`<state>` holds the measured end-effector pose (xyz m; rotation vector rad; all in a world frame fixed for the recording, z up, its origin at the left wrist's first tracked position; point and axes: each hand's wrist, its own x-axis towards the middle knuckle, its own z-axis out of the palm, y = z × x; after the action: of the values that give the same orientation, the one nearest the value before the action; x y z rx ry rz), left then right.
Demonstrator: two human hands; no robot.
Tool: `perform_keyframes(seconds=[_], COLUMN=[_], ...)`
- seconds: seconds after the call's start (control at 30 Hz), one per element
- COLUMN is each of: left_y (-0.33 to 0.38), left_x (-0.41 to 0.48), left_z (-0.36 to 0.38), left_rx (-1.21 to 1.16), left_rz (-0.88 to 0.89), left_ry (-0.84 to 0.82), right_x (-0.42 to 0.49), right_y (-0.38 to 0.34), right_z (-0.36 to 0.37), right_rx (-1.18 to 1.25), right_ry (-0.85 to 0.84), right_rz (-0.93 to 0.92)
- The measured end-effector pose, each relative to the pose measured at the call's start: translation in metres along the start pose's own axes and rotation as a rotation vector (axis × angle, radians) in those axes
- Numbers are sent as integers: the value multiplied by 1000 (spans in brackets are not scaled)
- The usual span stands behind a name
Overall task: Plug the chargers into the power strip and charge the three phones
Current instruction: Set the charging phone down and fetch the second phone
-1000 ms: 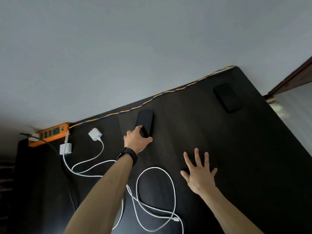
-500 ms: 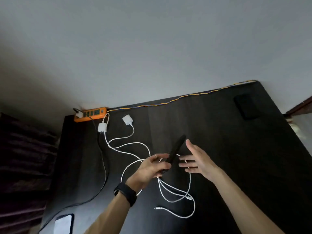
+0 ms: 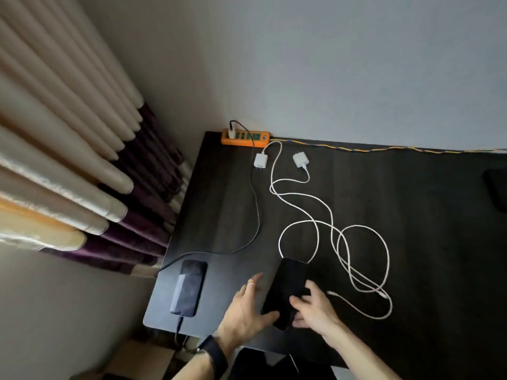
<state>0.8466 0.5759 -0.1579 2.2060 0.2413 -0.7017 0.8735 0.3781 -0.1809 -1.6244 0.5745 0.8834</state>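
A black phone [image 3: 288, 286] lies low over the dark table [image 3: 425, 242] near its front edge. My right hand [image 3: 315, 311] grips its lower end, fingers on top. My left hand [image 3: 244, 305] is spread beside it, only the thumb touching its lower left edge. A second phone [image 3: 189, 287] lies to the left with a dark cable in its bottom end, running to the orange power strip [image 3: 245, 139] at the back. Two white chargers [image 3: 260, 161] [image 3: 301, 159] lie unplugged below the strip. Their white cables [image 3: 332, 234] loop across the table. A third phone [image 3: 497, 190] lies at the right edge.
Loose cable ends [image 3: 330, 292] [image 3: 383, 295] lie just right of my right hand. Curtains [image 3: 68, 187] hang left of the table. A braided yellow-blue cord [image 3: 384, 148] runs along the back edge by the wall.
My left hand lifted the phone from the back of the table and brought it to the front edge. My right hand took hold of it. My view swung left and down.
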Motion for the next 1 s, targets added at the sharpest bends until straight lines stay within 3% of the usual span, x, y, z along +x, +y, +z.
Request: perform_keyframes(seconds=[0.13, 0.27, 0.63, 0.9, 1.0], left_y=[-79, -131, -174, -176, -177], left_x=[-9, -8, -4, -4, -3], left_z=[-27, -52, -68, -73, -75], left_rx=[194, 263, 368, 436, 465], left_rz=[-86, -243, -262, -257, -249], left_ry=[220, 299, 164, 163, 153], right_x=[3, 9, 34, 35, 32], right_y=[12, 15, -14, -10, -8], right_z=[49, 92, 178, 185, 188], right_rx=[-222, -299, -355, -755, -799], right_ry=[-14, -30, -25, 193, 229], right_rz=[18, 34, 36, -25, -23])
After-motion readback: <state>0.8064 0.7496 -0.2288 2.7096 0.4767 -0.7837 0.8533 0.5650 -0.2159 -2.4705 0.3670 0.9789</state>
